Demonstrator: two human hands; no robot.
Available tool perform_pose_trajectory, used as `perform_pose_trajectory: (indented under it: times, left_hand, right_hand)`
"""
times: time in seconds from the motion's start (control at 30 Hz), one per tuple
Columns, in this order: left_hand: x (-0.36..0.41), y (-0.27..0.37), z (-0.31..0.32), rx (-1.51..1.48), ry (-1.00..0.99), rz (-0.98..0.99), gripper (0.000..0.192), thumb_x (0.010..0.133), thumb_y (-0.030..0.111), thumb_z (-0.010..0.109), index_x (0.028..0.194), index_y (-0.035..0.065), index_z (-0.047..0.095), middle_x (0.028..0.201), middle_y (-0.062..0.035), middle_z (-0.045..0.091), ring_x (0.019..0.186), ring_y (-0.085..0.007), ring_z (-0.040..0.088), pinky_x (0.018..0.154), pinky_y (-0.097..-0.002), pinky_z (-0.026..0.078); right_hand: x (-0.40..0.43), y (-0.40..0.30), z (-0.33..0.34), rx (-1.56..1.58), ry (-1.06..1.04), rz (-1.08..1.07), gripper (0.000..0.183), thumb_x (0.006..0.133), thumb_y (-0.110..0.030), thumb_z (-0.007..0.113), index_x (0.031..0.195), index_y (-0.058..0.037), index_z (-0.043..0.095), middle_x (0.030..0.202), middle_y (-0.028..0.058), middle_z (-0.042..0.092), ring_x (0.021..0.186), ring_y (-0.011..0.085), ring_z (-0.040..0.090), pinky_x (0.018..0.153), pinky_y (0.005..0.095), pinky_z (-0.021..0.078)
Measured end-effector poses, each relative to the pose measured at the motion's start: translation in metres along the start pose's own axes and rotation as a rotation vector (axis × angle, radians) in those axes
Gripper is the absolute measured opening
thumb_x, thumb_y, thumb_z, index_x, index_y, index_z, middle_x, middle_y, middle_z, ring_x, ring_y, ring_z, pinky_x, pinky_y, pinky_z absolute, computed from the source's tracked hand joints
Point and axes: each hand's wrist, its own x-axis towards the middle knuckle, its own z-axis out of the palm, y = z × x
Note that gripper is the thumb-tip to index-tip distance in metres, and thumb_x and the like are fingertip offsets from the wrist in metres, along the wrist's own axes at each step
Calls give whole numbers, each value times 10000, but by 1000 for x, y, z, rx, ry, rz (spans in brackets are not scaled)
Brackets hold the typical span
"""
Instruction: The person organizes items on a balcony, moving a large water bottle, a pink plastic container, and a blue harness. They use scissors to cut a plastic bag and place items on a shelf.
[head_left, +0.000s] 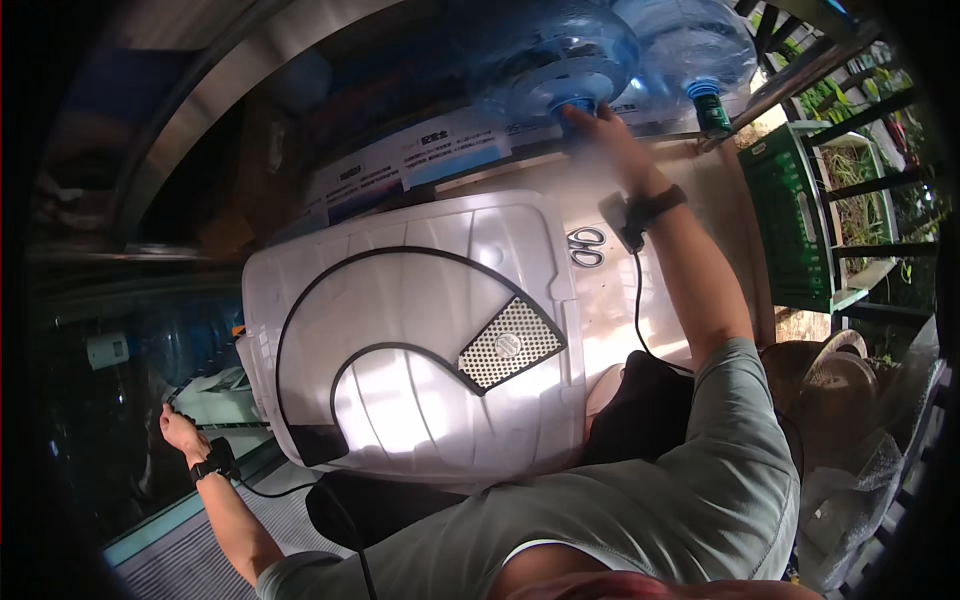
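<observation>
My right hand (611, 146) is stretched forward, its fingertips at the blue neck of a large clear-blue water jug (577, 45). Blur hides whether they grip it. Off to the left, my left hand (178, 429) has curled fingers beside a dark, thin edge; what they hold, if anything, is too small to tell. Between my arms is a white plastic storage box (517, 232) with a ribbed top. On it rests a curved clear sheet (352, 315) trimmed in black, with a dotted panel (510, 345) at one end. Scissors handles (587, 247) show at the box's right side.
A second water jug (686, 45) with a green-labelled neck lies at the back right. Beyond a metal railing (877, 184) stands a green crate planter (787, 217). Printed sheets (450, 146) line the back. Cables run from both wrist devices. Bubble wrap (855, 510) is at lower right.
</observation>
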Motion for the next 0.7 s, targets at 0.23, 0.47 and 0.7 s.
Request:
perform_pose_trajectory:
  times: [0.23,0.47,0.7]
  left_hand:
    - [-23,-36,-17,745,-412,52,225,989,268,603,1095,74,646,938,-144,759,829,-272,722,757,-382,527]
    - [-144,44,35,451,-896,562,468,1043,246,552,1469,59,497,1471,-187,533,1335,-305,531,1109,-380,404]
    - [-181,103,71,132,-1023,367,494,1067,268,523,1507,55,452,1533,-147,478,1401,-244,456,1144,-350,364]
  right_hand:
    - [-4,-2,6,37,-35,57,515,913,-355,752,1233,2,566,922,105,664,737,208,703,628,310,568]
    - [-36,-15,-12,-27,-52,82,513,920,-357,749,1239,-4,556,900,93,665,724,185,688,629,291,550]
    - [-131,-26,-61,-176,-17,123,901,929,-209,743,1581,74,190,1121,95,634,914,123,619,768,250,513]
